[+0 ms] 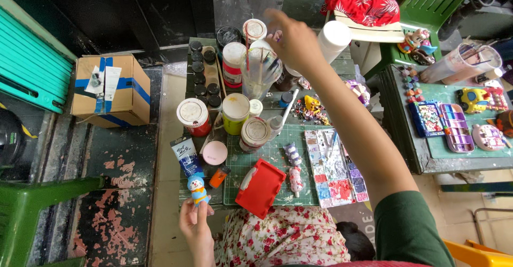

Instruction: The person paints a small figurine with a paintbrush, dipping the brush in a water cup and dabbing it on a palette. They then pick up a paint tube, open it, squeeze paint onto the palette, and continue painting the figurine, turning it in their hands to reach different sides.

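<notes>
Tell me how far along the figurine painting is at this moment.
Done: the small figurine in the left hand already shows blue, white and red paint. In hand: the right hand reaches over the clear cup of brushes. Left: two pale figures on the green mat look largely unpainted.

A single head-worn camera looks almost straight down from above the seated person, fairly close over the cluttered worktop (278, 155). The worktop fills the centre of the frame, the floor runs down the left side, and a second worktop (427, 155) enters at right. The top edge seems to reach a dark wall.
</notes>
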